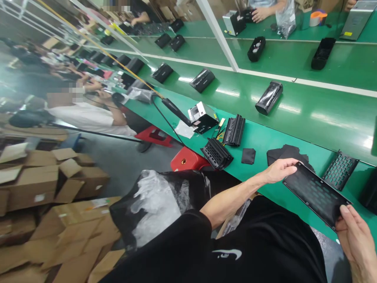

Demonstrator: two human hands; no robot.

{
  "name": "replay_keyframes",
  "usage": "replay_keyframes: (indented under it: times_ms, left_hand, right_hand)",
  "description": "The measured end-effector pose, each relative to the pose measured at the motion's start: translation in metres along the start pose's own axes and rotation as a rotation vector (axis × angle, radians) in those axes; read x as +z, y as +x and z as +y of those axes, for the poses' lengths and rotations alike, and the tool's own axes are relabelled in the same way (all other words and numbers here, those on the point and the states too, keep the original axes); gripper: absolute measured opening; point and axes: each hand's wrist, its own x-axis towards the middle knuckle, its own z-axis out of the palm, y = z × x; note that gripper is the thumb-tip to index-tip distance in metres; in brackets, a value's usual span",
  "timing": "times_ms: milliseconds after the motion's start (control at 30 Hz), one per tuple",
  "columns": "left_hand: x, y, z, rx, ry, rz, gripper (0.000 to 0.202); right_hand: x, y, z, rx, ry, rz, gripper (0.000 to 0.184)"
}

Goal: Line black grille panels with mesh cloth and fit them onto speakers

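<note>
Head view: at lower right of the frame, holding a black grille panel (315, 195) aslant above the green workbench (259, 137). Pinching the upper-left end with the left hand (278, 171), thumb on top; gripping the lower-right end with the right hand (353, 232), thumb over the rim. Seeing slots only dimly across the panel's face; impossible to tell whether covered by film or mesh. To handle well, by judgement: hold by the rim, keep thumbs off the slotted face, avoid twisting, and check corners and edges for a flat, even lie. Keep clear of the bare slotted panel (341, 169) at right and the dark sheets (287, 152) just behind.

As for marks, note on the black shirt (271, 239), bottom centre, a white Nike-style swoosh (232, 253) with small lettering, not surely readable. On the silver-and-black box (203, 117), near centre, pale print too small to read. At upper right, on the metal unit (357, 19), a yellow sticker (348, 33), also illegible.
</note>
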Motion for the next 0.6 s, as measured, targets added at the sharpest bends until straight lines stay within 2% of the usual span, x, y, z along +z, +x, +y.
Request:
replay_keyframes:
  times_ms: [100, 200, 367, 500, 600]
  left_hand:
    - [-0.009, -0.01, 0.009, 0.058, 0.041, 0.01, 0.059]
    - [-0.02, -0.021, 0.016, 0.099, 0.091, 0.048, 0.057]
    - [-0.038, -0.035, 0.022, 0.127, 0.133, 0.106, 0.053]
    - [-0.052, -0.039, 0.017, 0.094, 0.075, 0.16, 0.055]
    - [-0.058, -0.036, -0.001, 0.077, -0.218, 0.194, 0.073]
  right_hand:
    - [0.005, -0.005, -0.005, 0.016, -0.043, -0.02, 0.058]
    - [0.005, -0.004, -0.01, -0.017, -0.133, -0.098, 0.051]
    - [0.003, 0.011, -0.011, 0.013, -0.278, -0.179, 0.055]
    - [0.026, 0.011, -0.016, 0.028, -0.248, -0.188, 0.055]
    - [0.054, 0.011, -0.018, 0.02, -0.157, -0.2, 0.051]
